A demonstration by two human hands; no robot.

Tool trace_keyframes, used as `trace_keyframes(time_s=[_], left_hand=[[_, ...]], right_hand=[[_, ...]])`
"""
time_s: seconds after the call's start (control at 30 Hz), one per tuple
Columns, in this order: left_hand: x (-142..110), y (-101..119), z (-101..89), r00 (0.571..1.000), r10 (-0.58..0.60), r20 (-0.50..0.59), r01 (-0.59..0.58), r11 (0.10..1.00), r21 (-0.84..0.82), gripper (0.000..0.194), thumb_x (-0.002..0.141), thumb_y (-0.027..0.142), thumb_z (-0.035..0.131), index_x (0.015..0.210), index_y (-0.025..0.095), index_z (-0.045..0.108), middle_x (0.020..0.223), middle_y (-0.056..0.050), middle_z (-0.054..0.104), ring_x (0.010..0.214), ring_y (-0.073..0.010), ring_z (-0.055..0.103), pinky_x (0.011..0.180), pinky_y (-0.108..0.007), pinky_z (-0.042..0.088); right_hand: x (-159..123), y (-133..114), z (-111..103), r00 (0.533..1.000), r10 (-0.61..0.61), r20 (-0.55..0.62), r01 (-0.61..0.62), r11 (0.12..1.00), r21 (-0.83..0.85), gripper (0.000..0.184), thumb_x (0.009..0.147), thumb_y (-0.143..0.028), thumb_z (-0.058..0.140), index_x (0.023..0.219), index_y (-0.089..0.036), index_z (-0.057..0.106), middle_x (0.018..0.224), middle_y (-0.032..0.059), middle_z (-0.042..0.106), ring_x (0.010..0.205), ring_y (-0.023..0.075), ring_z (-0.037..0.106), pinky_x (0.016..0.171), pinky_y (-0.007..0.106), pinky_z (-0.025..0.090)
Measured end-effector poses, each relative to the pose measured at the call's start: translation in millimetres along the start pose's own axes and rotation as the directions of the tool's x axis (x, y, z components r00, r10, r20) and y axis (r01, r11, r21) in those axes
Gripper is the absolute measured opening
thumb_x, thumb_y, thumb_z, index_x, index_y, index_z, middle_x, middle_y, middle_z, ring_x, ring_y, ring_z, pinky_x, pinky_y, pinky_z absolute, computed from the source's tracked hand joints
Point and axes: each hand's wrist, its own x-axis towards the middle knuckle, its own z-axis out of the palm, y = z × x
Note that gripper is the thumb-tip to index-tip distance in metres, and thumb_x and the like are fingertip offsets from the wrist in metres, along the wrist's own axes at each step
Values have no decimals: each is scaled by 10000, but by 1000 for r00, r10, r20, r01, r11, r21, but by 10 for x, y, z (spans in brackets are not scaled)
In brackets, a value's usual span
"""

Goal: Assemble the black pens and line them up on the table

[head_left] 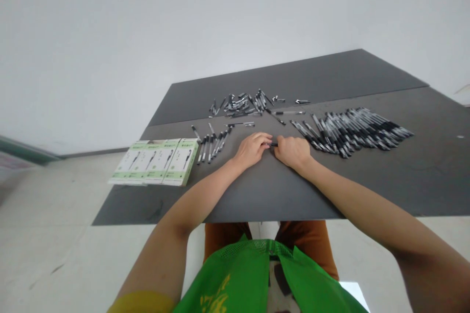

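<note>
Between my two hands, low over the table, lies a dark pen (270, 145) held level. My left hand (254, 148) pinches its left end, and my right hand (293, 150) is closed around its right end, so most of the pen is covered by fingers. Just right of my right hand spreads a wide heap of clear pens with black ends (352, 129). To the left of my left hand stands a small row of similar pens (212, 146). Beyond both hands lies a scattered pile of pens and pen parts (242, 103).
Several white and green pen boxes (157, 161) lie side by side at the table's left edge. The dark grey table (249, 195) has its front edge near my body. A pale wall (235, 14) rises behind it. Single pens (290, 112) lie loose near the middle.
</note>
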Motion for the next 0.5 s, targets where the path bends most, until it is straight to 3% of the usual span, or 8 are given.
trace_keyframes(time_s=[0.07, 0.2, 0.23, 0.3, 0.37, 0.43, 0.5], left_hand=[[-11, 5, -1, 999, -27, -24, 27, 1000, -4, 216, 904, 251, 628, 1111, 192, 643, 1334, -97, 612, 1132, -193, 623, 1037, -397, 481], [-11, 68, -34, 971, -219, -92, 223, 974, 32, 783, 725, 444, 806, 1380, 177, 471, 1477, -174, 453, 915, -178, 650, 932, -392, 517], [-10, 91, -49, 958, -268, -103, 274, 961, 39, 752, 729, 483, 791, 1348, 170, 501, 1415, -161, 512, 865, -167, 645, 878, -368, 524], [-8, 133, -83, 943, -328, -65, 331, 942, 55, 460, 833, 524, 669, 1117, 163, 642, 1130, -95, 666, 766, -149, 623, 765, -312, 507], [-5, 155, -110, 946, -325, 19, 323, 944, 70, 375, 949, 481, 504, 832, 169, 675, 829, -44, 677, 702, -146, 601, 703, -281, 469], [-4, 148, -118, 956, -282, 77, 278, 959, 57, 409, 990, 399, 440, 724, 171, 652, 731, -32, 654, 697, -147, 600, 696, -270, 448], [-6, 117, -105, 970, -230, 72, 230, 973, 11, 299, 971, 330, 499, 781, 168, 663, 771, -30, 666, 725, -141, 607, 703, -260, 446]], right_hand=[[-1, -5, -16, 1000, -11, 8, 11, 1000, 1, 339, 919, -351, 425, 1034, -141, 665, 906, 196, 738, 881, 350, 727, 718, 396, 528], [-1, 1, -46, 999, -15, 42, 15, 1000, 16, 375, 924, -413, 435, 1047, -146, 668, 924, 194, 737, 907, 345, 723, 735, 384, 521], [-1, 4, -51, 999, -10, 46, 9, 1000, 20, 377, 928, -412, 429, 1051, -148, 669, 928, 192, 737, 913, 341, 723, 740, 379, 519], [-4, 9, -55, 999, 2, 44, -3, 1000, 21, 369, 935, -385, 416, 1064, -148, 667, 941, 190, 738, 920, 331, 722, 752, 371, 514], [-6, 10, -55, 999, 5, 37, -5, 1000, 18, 354, 934, -358, 415, 1069, -146, 664, 950, 191, 738, 922, 323, 722, 759, 365, 510], [-9, 9, -50, 1000, -3, 31, 2, 1000, 16, 349, 931, -356, 418, 1060, -144, 663, 937, 190, 739, 909, 324, 724, 749, 363, 510], [-13, 7, -44, 1000, -12, 21, 11, 1000, 14, 354, 930, -368, 414, 1049, -144, 662, 919, 188, 739, 891, 332, 726, 729, 368, 512]])
